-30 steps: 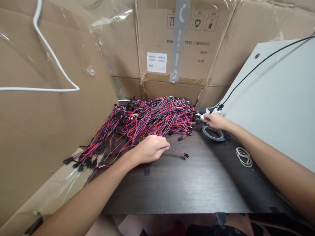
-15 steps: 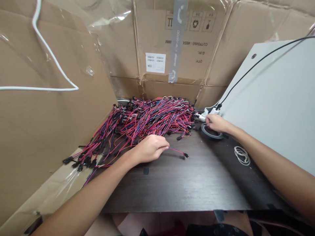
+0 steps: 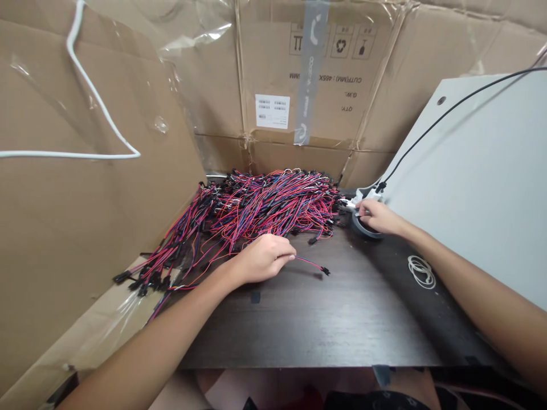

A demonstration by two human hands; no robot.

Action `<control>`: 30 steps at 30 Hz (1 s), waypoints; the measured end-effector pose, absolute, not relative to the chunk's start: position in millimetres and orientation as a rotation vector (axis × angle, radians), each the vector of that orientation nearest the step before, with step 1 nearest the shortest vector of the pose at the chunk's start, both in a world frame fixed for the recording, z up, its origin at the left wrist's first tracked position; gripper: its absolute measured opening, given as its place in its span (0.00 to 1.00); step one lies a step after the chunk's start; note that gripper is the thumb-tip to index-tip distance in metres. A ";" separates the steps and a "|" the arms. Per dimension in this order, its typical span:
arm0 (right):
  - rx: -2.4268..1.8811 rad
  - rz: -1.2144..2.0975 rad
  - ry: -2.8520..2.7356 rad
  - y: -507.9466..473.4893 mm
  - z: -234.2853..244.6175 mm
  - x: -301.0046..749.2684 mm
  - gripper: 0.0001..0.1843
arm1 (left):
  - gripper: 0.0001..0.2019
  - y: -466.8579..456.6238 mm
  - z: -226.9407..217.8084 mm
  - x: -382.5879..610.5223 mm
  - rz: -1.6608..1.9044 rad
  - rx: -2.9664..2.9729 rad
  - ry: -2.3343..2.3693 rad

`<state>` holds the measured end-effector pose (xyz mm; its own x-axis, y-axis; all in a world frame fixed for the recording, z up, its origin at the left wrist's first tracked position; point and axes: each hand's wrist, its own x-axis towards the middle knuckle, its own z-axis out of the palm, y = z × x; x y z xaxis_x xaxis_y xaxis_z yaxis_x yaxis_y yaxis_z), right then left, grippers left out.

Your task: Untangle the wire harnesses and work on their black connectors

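Left hand [image 3: 261,259] at centre of table [image 3: 316,319], fingers pinched on red-blue wire [image 3: 308,263]; wire's black plug end lies on table at 3 o'clock of hand. Wire heap [image 3: 256,208] at 12 o'clock, touching hand. Right hand [image 3: 378,216] at 2 o'clock, well apart, resting over tape roll [image 3: 363,226]; grip unclear. White coil [image 3: 421,270] nearby.

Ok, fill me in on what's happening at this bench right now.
A person sits at a dark wood-grain table walled by cardboard. The left hand pinches one red-and-blue wire lead with a black connector, drawn out beside a big heap of red, blue and black wire leads. The right hand rests on a black tape roll by the white panel.
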<state>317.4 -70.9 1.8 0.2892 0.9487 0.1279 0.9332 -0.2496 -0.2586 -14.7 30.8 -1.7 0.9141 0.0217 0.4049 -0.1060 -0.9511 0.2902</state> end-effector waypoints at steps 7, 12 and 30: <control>-2.263 -0.084 -1.623 -76.4 -8.0 313.5 0.04 | 0.10 30.0 -2.8 -15.0 0.582 2.771 -0.067; -2.299 -0.050 -1.601 -77.7 -7.1 307.6 0.05 | 0.10 30.1 -2.9 -14.4 0.588 2.772 -0.075; -2.061 0.078 -1.368 -86.3 0.8 269.5 0.02 | 0.11 30.3 -3.2 -13.9 0.564 2.758 -0.071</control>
<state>269.5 -86.3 0.8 0.4524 0.8416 0.2950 0.8027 -0.2401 -0.5460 -13.9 30.3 -3.2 0.9207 0.0158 0.3899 -0.1121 -0.9463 0.3031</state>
